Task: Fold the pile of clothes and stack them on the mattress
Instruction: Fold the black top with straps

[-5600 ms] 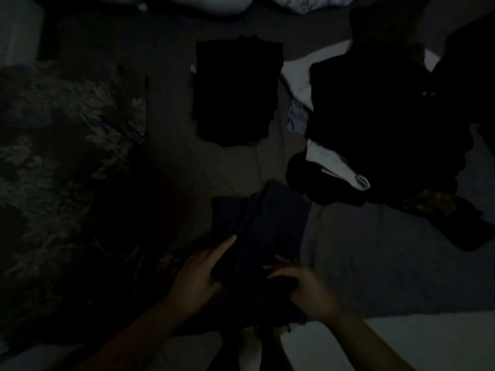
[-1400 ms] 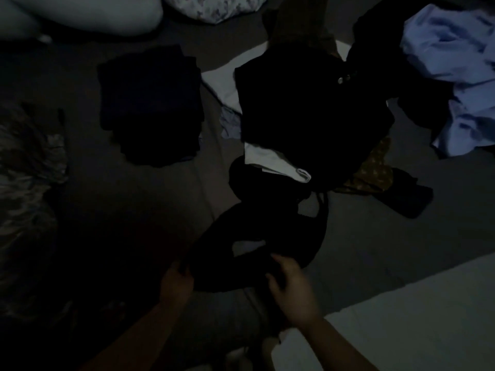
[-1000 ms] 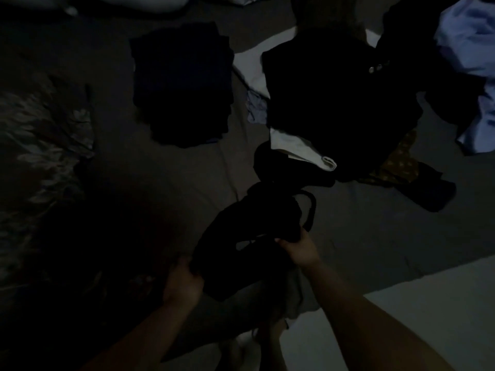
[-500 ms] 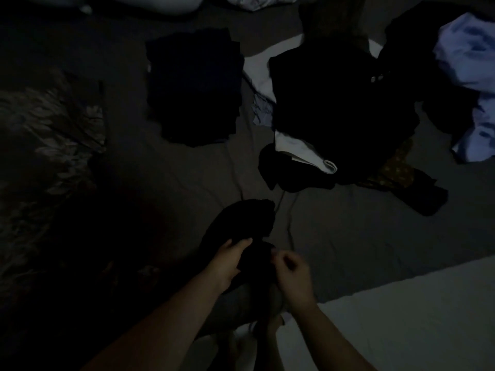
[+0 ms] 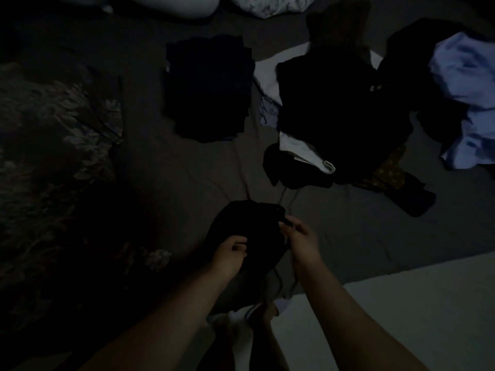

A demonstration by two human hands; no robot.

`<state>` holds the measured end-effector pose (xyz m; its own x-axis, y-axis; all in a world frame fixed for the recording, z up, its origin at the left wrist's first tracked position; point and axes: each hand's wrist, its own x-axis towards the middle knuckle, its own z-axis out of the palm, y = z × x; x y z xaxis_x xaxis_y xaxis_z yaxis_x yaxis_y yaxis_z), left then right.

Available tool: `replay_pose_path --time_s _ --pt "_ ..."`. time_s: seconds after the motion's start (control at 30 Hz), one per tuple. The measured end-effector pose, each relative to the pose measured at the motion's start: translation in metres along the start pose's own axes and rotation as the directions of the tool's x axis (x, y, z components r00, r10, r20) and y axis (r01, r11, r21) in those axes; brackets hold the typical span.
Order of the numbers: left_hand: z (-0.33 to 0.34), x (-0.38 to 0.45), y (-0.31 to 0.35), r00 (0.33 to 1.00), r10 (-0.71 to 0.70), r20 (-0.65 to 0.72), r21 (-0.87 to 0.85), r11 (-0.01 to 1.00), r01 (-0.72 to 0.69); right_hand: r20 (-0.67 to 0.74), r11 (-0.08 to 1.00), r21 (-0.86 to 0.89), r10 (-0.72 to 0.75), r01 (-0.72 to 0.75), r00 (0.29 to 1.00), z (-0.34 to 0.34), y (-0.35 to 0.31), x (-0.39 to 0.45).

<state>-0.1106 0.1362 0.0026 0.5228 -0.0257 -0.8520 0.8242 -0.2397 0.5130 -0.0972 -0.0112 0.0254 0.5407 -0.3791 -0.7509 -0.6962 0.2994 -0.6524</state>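
The room is very dim. A small black garment (image 5: 251,226) with thin straps is bunched on the grey mattress sheet (image 5: 174,183) just in front of me. My left hand (image 5: 227,254) grips its near left edge with curled fingers. My right hand (image 5: 301,241) pinches its right edge. A folded stack of dark clothes (image 5: 209,87) lies farther back, left of centre. The unfolded pile (image 5: 340,111), mostly black with some white cloth, lies at the back right.
A light blue shirt (image 5: 466,97) is crumpled at the far right. A patterned brown cloth (image 5: 388,172) pokes out under the pile. A floral blanket (image 5: 53,145) covers the left. Pillows (image 5: 267,4) lie along the top. Pale floor (image 5: 401,303) shows at the lower right.
The small black garment came out of the pile toward me with both hands on it and is now bunched smaller on the sheet. My hands have shifted to its edges.
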Motion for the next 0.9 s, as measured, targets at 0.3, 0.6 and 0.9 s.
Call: replay_pose_path --time_s 0.3,0.6,0.9 --pt "0.025 -0.012 0.009 0.979 0.131 0.158 -0.064 0.99 -0.123 0.201 0.952 -0.053 -0.287 0.303 0.937 -0.018 -0.037 -0.034" --pt "0.065 0.004 0.042 0.952 0.229 0.203 0.0 0.972 -0.234 0.291 0.961 0.017 -0.267 0.274 0.919 -0.05 -0.075 -0.005" --pt "0.125 0.033 0.052 0.932 0.344 0.116 0.956 0.217 -0.199 -0.111 0.982 -0.031 -0.187 0.185 0.976 -0.186 -0.147 0.119"
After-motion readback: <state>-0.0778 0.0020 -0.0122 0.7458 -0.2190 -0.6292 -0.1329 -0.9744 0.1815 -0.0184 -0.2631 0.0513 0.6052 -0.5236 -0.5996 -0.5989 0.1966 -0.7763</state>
